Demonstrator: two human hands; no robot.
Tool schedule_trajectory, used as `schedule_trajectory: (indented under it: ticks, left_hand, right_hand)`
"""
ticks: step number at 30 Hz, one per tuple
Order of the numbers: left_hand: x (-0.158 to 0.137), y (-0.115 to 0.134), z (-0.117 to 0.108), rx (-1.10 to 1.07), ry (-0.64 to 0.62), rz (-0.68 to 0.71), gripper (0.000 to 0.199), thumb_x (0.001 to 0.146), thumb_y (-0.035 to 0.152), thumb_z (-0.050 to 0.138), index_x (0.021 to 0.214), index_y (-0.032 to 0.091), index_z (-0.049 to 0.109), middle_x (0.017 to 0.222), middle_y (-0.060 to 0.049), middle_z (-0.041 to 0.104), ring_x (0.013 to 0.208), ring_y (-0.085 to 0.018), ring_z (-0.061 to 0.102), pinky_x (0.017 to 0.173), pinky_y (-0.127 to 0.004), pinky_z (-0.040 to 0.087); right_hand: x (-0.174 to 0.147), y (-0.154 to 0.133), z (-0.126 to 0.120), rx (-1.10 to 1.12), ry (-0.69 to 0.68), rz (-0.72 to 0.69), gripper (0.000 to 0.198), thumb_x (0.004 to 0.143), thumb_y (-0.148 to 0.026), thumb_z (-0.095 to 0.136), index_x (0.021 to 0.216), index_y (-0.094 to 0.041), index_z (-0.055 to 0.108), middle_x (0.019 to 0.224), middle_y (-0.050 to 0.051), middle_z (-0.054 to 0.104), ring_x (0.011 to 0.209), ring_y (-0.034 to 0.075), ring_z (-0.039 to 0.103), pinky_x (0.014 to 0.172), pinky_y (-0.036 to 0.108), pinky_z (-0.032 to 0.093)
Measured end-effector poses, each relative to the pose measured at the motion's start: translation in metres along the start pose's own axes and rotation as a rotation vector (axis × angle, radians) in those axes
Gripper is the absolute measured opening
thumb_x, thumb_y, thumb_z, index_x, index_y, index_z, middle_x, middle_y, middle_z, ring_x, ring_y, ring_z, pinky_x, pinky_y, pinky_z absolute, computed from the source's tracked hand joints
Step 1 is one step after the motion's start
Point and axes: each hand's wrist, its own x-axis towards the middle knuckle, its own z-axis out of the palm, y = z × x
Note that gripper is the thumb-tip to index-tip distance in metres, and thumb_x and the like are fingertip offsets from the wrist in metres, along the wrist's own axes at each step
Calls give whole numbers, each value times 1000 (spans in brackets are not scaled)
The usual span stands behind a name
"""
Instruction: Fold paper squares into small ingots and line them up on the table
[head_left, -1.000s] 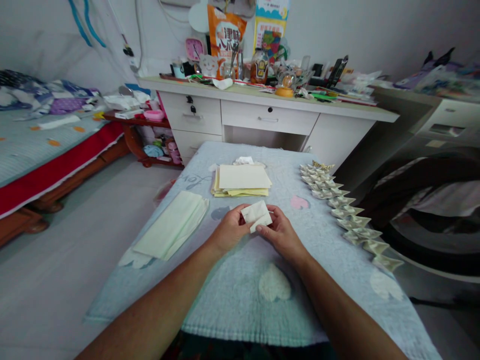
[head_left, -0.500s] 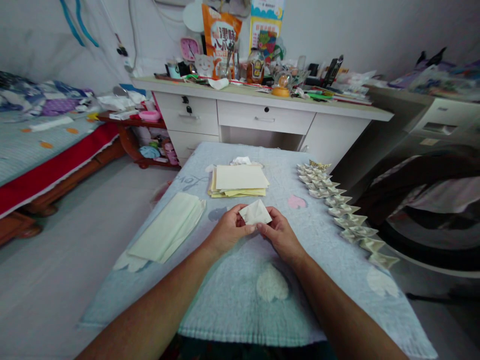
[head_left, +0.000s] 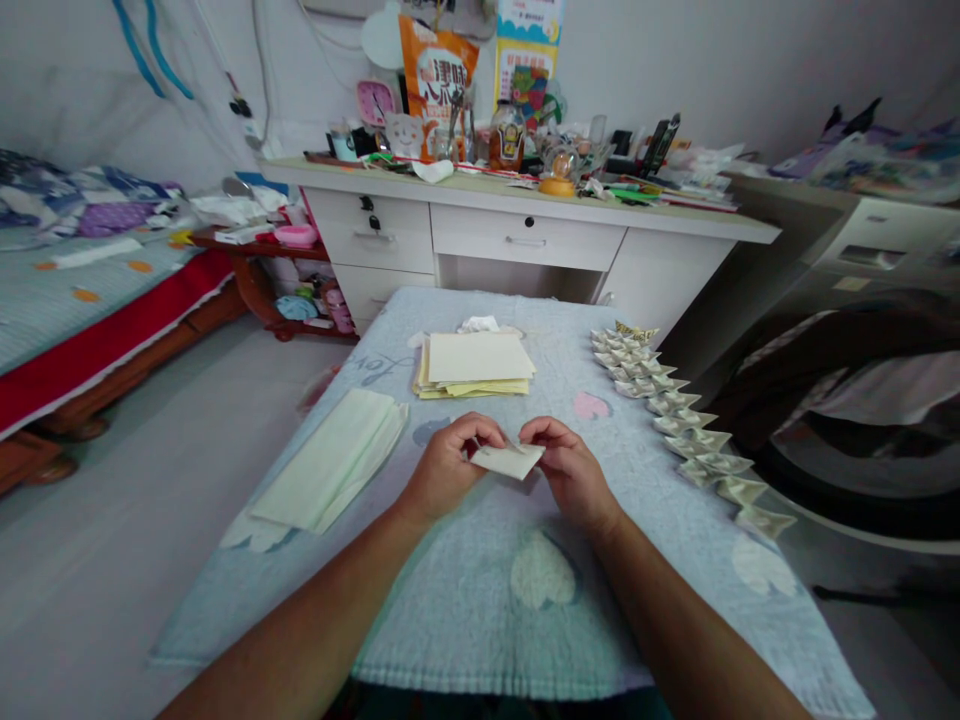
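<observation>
Between my two hands is a small piece of folded paper (head_left: 510,462), cream-white, held a little above the cloth-covered table. My left hand (head_left: 459,458) grips its left corner, fingers curled over the upper edge. At the right corner, my right hand (head_left: 574,468) pinches the paper with thumb and fingers. Just beyond them lies a stack of cream and yellow paper sheets (head_left: 480,358). To the left rests a pile of pale green folded sheets (head_left: 330,462). Along the right side runs a row of folded paper boats (head_left: 682,425), the farthest one patterned.
A blue cloth (head_left: 450,620) with heart shapes covers the table. Behind it stands a white desk (head_left: 525,235) crowded with jars, a pink clock (head_left: 375,102) and an orange bag (head_left: 436,85). A washing machine (head_left: 874,250) is at the right, a bed (head_left: 97,290) at the left.
The folded paper has tipped, from its face showing as a raised peak to lying flatter with its point toward me. My fingers have shifted to its upper edge.
</observation>
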Motion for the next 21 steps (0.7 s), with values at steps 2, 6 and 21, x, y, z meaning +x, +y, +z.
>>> schedule_trajectory:
  ticks: [2,6,21]
  left_hand:
    - [-2,2,0,132,5,89,7,73,13,67,77,18,63,85,-4,63,80,-15,58,67,-24,42]
    - [-5,2,0,327,-16,226,10,77,10,62,78,20,63,85,-3,64,85,-16,59,76,-27,43]
    - [-8,5,4,334,-29,184,22,79,8,52,87,21,68,96,-4,55,94,-17,56,85,-28,45]
  right_hand:
    - [0,1,-1,29,28,-2,15,76,-30,55,85,-20,61,69,0,52,61,14,47,57,25,39]
    - [0,-1,-2,-54,80,-82,23,83,-42,54,82,-19,60,71,0,51,65,14,47,61,25,38]
    - [-1,7,10,-319,13,-168,18,75,-24,64,89,-21,52,80,-1,53,72,14,51,65,24,42]
